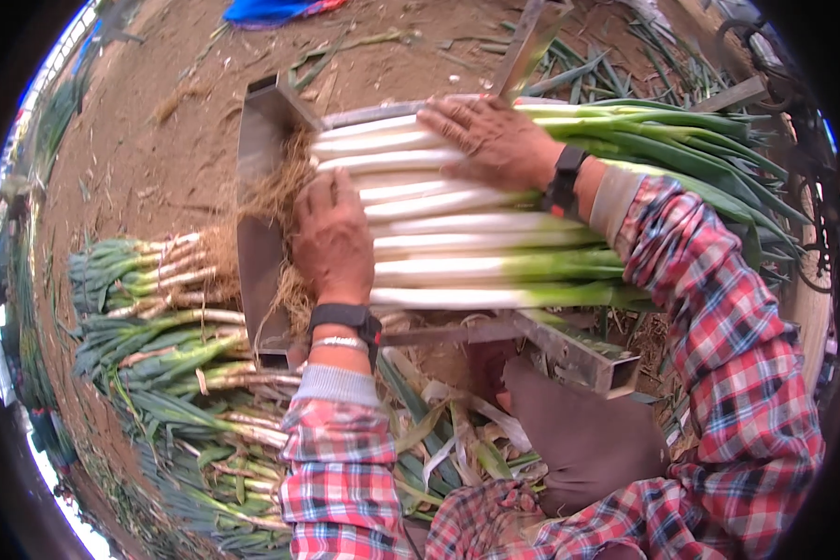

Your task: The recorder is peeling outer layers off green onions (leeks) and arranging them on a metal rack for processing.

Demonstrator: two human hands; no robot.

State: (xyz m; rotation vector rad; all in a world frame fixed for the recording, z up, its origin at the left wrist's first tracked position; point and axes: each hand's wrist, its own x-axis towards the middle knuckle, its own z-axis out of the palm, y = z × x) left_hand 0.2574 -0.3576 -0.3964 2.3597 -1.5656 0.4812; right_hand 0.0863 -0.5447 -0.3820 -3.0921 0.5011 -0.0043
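Note:
A row of leeks (453, 271) lies side by side in a metal frame, white shanks to the left and green leaves (663, 140) to the right. Their brown roots (285, 182) meet the frame's upright end plate (259, 245). My left hand (333, 241) rests flat over the root ends, fingers extended and close together. Farther up the row, my right hand (490, 140) lies on the white shanks with its fingers stretched out. Neither hand is wrapped around a leek. Part of the row is hidden under both hands and my right forearm.
Several bundles of leeks (182, 359) lie on the soil left of the frame. Loose leaves (467, 429) are strewn below it, near my leg. Square metal tubes (583, 359) stick out at the near side. A blue sheet (271, 11) lies at the far edge.

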